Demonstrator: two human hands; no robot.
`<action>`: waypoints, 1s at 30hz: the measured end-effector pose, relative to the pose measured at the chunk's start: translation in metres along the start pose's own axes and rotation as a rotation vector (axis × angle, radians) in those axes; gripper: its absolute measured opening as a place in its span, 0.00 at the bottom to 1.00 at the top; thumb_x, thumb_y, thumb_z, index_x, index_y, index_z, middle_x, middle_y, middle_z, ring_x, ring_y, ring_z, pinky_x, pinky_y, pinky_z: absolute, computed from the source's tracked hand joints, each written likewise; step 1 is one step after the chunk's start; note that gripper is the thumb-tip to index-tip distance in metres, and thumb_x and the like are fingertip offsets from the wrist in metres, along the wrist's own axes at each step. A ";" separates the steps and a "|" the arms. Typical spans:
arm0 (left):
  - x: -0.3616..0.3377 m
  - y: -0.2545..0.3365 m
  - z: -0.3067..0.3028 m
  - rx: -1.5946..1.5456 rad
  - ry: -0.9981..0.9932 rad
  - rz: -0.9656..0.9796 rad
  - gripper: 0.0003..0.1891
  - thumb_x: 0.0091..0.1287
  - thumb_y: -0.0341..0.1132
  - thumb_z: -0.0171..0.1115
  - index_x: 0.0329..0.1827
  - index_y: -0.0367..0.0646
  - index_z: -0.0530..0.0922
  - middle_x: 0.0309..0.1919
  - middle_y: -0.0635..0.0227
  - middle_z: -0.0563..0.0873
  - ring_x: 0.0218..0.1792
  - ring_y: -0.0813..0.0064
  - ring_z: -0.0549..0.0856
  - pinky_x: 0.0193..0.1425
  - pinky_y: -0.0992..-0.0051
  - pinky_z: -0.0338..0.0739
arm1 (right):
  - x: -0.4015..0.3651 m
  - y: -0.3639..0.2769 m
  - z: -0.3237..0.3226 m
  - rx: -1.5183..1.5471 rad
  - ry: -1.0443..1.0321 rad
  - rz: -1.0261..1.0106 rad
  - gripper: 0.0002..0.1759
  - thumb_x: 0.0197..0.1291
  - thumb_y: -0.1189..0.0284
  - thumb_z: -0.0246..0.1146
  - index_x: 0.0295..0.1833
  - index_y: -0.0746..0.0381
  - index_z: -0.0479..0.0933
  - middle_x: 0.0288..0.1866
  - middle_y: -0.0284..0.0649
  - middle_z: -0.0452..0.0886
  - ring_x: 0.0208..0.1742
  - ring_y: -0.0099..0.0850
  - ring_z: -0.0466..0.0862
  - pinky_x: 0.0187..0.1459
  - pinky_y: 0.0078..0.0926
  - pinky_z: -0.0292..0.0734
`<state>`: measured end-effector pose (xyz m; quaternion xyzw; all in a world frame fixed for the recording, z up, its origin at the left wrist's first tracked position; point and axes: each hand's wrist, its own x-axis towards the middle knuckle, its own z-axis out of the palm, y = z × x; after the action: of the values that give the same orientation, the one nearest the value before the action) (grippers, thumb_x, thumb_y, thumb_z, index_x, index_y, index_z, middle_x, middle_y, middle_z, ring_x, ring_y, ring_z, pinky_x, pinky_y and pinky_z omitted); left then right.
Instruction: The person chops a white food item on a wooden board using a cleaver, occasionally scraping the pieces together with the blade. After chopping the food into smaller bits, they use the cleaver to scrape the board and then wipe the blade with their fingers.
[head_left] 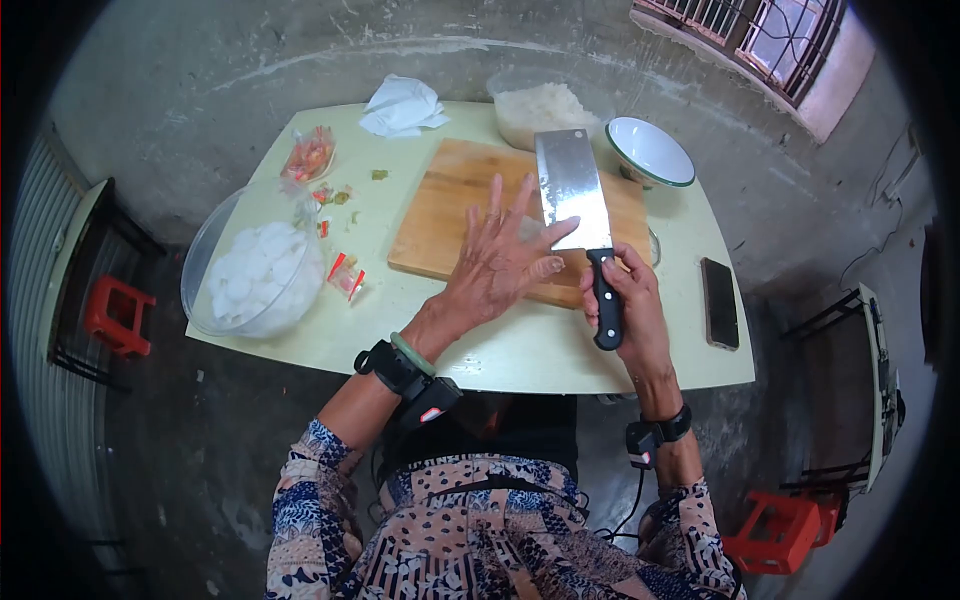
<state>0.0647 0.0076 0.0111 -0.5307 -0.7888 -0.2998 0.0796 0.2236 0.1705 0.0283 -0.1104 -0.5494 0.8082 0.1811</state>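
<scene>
My right hand (632,295) is closed round the black handle of a cleaver (575,190), whose broad blade lies over the right part of a wooden cutting board (430,225). My left hand (505,250) is spread over the board, with its fingers apart and one finger at the blade's left edge. A small pale, translucent piece (530,229) shows between those fingers, partly hidden. Behind the board is a clear container (545,110) of whitish shredded food. Beside it stands a white bowl (650,152) with a green rim.
A large clear bowl (258,278) of white pieces sits at the table's left. Near it are a bag of reddish items (308,153), torn wrappers (346,277) and scraps. White tissue (402,106) lies at the back, a phone (719,303) at the right. Red stools flank the table (480,370).
</scene>
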 end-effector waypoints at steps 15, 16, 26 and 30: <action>0.002 -0.041 0.019 0.037 0.091 -0.199 0.30 0.83 0.56 0.55 0.84 0.57 0.72 0.87 0.40 0.56 0.88 0.33 0.49 0.82 0.23 0.45 | -0.048 -0.022 -0.030 -0.235 0.068 0.019 0.17 0.79 0.69 0.63 0.66 0.65 0.74 0.35 0.39 0.83 0.23 0.21 0.81 0.21 0.20 0.75; 0.004 -0.041 0.017 0.037 0.090 -0.190 0.30 0.83 0.56 0.55 0.84 0.57 0.72 0.87 0.40 0.56 0.88 0.33 0.49 0.82 0.23 0.45 | -0.045 -0.023 -0.031 -0.233 0.074 0.012 0.17 0.79 0.69 0.63 0.66 0.65 0.74 0.35 0.39 0.83 0.23 0.21 0.81 0.21 0.20 0.75; -0.009 -0.044 0.005 -0.095 0.400 -0.250 0.44 0.65 0.42 0.78 0.85 0.59 0.68 0.87 0.41 0.56 0.87 0.33 0.54 0.80 0.22 0.51 | -0.032 -0.032 -0.029 -1.882 0.134 -0.852 0.29 0.55 0.81 0.69 0.64 0.54 0.81 0.39 0.35 0.78 0.38 0.35 0.79 0.39 0.35 0.76; -0.029 -0.005 -0.015 0.167 0.286 -0.106 0.58 0.54 0.49 0.86 0.89 0.61 0.62 0.89 0.43 0.48 0.88 0.29 0.46 0.78 0.17 0.49 | -0.031 -0.024 -0.026 -1.927 0.098 -0.931 0.28 0.54 0.80 0.70 0.63 0.54 0.82 0.39 0.34 0.77 0.37 0.35 0.76 0.39 0.34 0.75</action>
<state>0.0697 -0.0248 0.0082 -0.4320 -0.8183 -0.3095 0.2189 0.2659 0.1879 0.0400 -0.0186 -0.9361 -0.1202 0.3300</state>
